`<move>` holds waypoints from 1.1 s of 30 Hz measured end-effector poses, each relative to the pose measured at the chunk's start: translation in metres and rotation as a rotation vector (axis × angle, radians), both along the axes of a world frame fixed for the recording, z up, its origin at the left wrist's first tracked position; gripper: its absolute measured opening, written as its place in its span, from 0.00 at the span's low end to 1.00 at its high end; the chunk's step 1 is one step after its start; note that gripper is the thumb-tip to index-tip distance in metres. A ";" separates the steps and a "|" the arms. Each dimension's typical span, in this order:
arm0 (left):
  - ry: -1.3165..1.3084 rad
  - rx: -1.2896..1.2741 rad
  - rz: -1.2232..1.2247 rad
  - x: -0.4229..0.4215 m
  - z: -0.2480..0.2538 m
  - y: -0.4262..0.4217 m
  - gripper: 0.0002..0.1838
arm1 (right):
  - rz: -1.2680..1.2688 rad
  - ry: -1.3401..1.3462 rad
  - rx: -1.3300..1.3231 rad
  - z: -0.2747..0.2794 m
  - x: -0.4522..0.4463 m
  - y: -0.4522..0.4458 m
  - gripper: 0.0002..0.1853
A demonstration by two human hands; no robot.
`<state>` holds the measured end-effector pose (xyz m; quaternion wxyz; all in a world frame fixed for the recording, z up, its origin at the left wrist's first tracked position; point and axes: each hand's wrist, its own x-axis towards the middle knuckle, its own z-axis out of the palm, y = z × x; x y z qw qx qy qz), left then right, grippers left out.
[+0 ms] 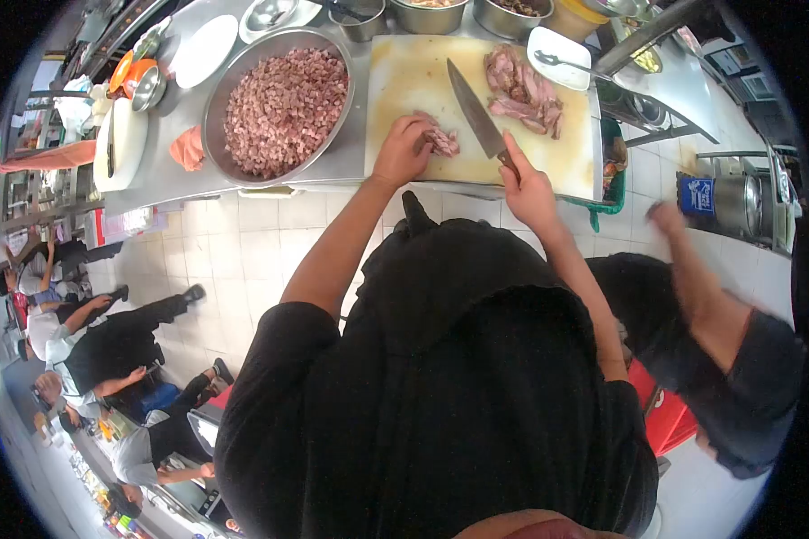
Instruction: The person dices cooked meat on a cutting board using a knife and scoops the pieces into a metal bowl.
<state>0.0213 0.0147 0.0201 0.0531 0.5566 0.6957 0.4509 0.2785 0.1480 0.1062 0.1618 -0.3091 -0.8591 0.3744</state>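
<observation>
One slip could cut: the knife [478, 112] is just beside the meat strip [444, 143] at the cutting board's [409, 72] eight o'clock, so the left hand [402, 153], drifting toward three o'clock, might meet its blade. Its fingers curl together on the strip; the right hand [528, 190] has fingers clamped around the handle.
</observation>
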 end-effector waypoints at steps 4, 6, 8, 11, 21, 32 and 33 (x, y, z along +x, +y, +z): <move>0.053 -0.140 -0.066 -0.021 0.000 0.005 0.27 | 0.069 -0.306 0.111 -0.005 0.010 -0.002 0.37; 0.126 -0.203 -0.096 -0.030 0.001 0.011 0.29 | 0.134 -0.331 0.143 -0.017 0.004 -0.011 0.38; 0.138 -0.228 -0.164 -0.029 0.008 0.012 0.31 | 0.155 -0.348 0.160 -0.015 -0.002 -0.015 0.36; 0.213 -0.207 -0.261 -0.037 0.000 0.013 0.34 | 0.092 -0.237 0.086 -0.016 0.004 -0.013 0.36; 0.352 -0.251 -0.401 -0.013 0.038 0.026 0.34 | -0.023 -0.126 -0.005 -0.022 0.031 -0.004 0.34; 0.296 -0.310 -0.327 -0.007 0.027 0.038 0.21 | -0.047 -0.094 0.019 -0.037 0.044 0.009 0.33; 0.282 -0.305 -0.308 -0.005 0.030 0.038 0.20 | -0.042 -0.142 -0.035 -0.029 0.043 0.011 0.34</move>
